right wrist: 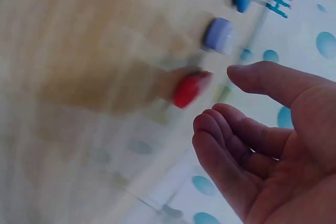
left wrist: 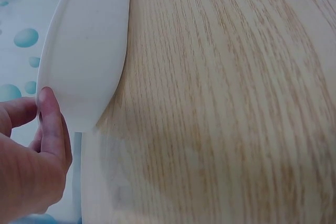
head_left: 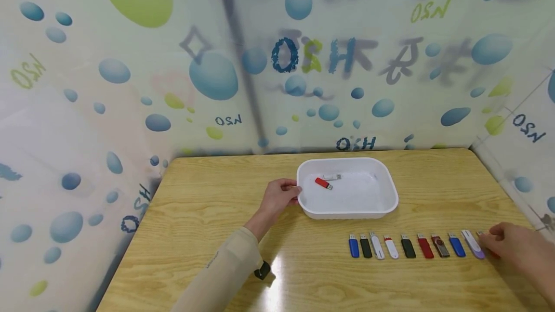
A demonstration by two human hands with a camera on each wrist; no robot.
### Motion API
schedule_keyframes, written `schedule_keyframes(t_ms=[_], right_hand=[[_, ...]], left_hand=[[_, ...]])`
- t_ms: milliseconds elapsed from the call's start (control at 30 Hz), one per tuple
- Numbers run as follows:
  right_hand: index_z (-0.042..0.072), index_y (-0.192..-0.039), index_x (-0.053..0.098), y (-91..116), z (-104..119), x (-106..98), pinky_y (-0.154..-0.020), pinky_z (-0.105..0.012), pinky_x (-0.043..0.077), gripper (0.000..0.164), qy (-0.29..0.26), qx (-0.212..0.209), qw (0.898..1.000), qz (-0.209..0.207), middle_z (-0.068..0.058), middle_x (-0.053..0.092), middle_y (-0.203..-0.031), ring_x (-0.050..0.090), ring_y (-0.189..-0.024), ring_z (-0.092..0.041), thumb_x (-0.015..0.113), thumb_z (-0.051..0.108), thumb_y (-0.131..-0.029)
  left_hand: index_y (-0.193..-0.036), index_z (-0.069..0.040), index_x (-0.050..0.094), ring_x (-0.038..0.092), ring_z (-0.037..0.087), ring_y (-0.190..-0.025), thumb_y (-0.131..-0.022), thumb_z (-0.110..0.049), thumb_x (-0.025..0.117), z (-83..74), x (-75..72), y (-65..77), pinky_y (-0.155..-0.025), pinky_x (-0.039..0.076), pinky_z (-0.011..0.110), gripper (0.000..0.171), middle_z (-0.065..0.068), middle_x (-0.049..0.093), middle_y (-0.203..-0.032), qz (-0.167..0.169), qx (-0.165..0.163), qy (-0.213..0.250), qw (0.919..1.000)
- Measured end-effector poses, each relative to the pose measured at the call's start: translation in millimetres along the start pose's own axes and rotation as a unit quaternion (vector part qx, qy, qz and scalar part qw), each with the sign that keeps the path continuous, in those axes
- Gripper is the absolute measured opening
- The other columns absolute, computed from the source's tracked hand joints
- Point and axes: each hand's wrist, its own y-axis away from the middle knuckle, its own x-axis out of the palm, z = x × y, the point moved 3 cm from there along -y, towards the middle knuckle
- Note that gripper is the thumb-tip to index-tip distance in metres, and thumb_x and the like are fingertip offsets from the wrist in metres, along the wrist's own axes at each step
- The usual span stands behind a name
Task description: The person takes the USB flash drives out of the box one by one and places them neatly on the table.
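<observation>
My left hand (head_left: 277, 197) pinches the left rim of a white plastic tray (head_left: 347, 215); in the left wrist view its thumb and fingers lie on either side of the tray wall (left wrist: 84, 51). Inside the tray are a red USB stick (head_left: 322, 183) and a white USB stick (head_left: 331, 177). At the right end of a row of USB sticks, my right hand (head_left: 518, 247) hovers by another red USB stick (right wrist: 190, 88), partly hidden by it in the head view. The right wrist view shows thumb and fingertips apart, with nothing between them. A white-and-purple USB stick (head_left: 472, 244) lies beside the red one.
Several more USB sticks run leftward in front of the tray, from a blue one (head_left: 456, 245) to another blue one (head_left: 353, 246) at the far end. The wooden table (head_left: 208, 196) meets a patterned wall (head_left: 269, 110) behind. A small black object (head_left: 262, 270) shows under the left sleeve.
</observation>
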Motion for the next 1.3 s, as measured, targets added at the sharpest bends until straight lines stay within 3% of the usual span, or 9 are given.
schedule_keyframes(t_ms=[167, 367, 533, 700, 867, 1167, 1300], right_hand=[[-0.022, -0.107, 0.052, 6, 7, -16, -0.073, -0.053, 0.049, 0.055, -0.002, -0.032, 0.999, -0.041, -0.031, 0.061, -0.091, 0.058, -0.082, -0.044, 0.063, 0.029, -0.089], [-0.017, -0.099, 0.059, 15, 25, -35, -0.065, -0.052, 0.048, 0.042, -0.026, -0.074, 0.990, -0.117, -0.023, 0.063, -0.081, 0.059, -0.072, -0.038, 0.065, 0.023, -0.087], [-0.015, -0.098, 0.060, 20, 47, -47, -0.063, -0.051, 0.049, 0.042, -0.019, -0.105, 0.987, -0.120, -0.020, 0.063, -0.080, 0.059, -0.070, -0.034, 0.066, 0.025, -0.087], [-0.013, -0.096, 0.063, 26, 73, -60, -0.061, -0.050, 0.050, 0.040, -0.019, -0.172, 0.976, -0.131, -0.017, 0.065, -0.080, 0.060, -0.068, -0.032, 0.065, 0.026, -0.088], [-0.008, -0.096, 0.066, 32, 97, -67, -0.060, -0.048, 0.051, 0.039, -0.020, -0.207, 0.968, -0.142, -0.012, 0.065, -0.080, 0.059, -0.067, -0.025, 0.065, 0.030, -0.088], [0.001, -0.090, 0.069, 40, 141, -83, -0.056, -0.039, 0.049, 0.025, -0.004, -0.284, 0.939, -0.194, 0.000, 0.063, -0.075, 0.054, -0.063, -0.015, 0.066, 0.026, -0.087], [0.002, -0.091, 0.069, 41, 160, -91, -0.056, -0.038, 0.049, 0.025, 0.002, -0.299, 0.934, -0.196, 0.001, 0.063, -0.075, 0.053, -0.063, -0.015, 0.067, 0.026, -0.087]], left_hand=[[-0.117, 0.003, 0.063, 0.064, 0.018, -0.073, -0.089, -0.014, 0.068, 0.5, -0.7, -0.4, -0.073, 0.058, 0.033, 0.033, 0.014, 0.065, -0.098, -0.001, 0.001, 0.002, 1.0000], [-0.117, 0.002, 0.063, 0.065, 0.019, -0.074, -0.089, -0.014, 0.068, 0.6, -1.3, -0.8, -0.074, 0.058, 0.033, 0.032, 0.014, 0.065, -0.098, -0.002, -0.005, 0.004, 1.0000], [-0.117, 0.004, 0.063, 0.066, 0.022, -0.076, -0.089, -0.013, 0.068, 0.4, -1.1, -0.8, -0.073, 0.058, 0.033, 0.033, 0.015, 0.065, -0.097, 0.001, -0.001, 0.010, 1.0000], [-0.116, 0.005, 0.063, 0.066, 0.023, -0.075, -0.089, -0.011, 0.067, -0.2, -0.3, -0.5, -0.071, 0.058, 0.032, 0.032, 0.015, 0.065, -0.095, 0.001, 0.004, 0.016, 0.9999], [-0.116, 0.005, 0.063, 0.065, 0.021, -0.074, -0.089, -0.011, 0.067, -0.4, 0.0, -0.3, -0.071, 0.058, 0.032, 0.032, 0.014, 0.066, -0.095, 0.000, 0.004, 0.016, 0.9999], [-0.117, 0.005, 0.063, 0.065, 0.021, -0.074, -0.089, -0.011, 0.067, -0.4, -0.5, -0.4, -0.070, 0.058, 0.030, 0.032, 0.014, 0.066, -0.095, -0.002, 0.003, 0.012, 0.9999], [-0.116, 0.005, 0.063, 0.065, 0.021, -0.074, -0.089, -0.011, 0.067, -0.9, -0.3, -0.3, -0.070, 0.058, 0.031, 0.031, 0.015, 0.066, -0.096, -0.001, 0.001, 0.016, 0.9999]])
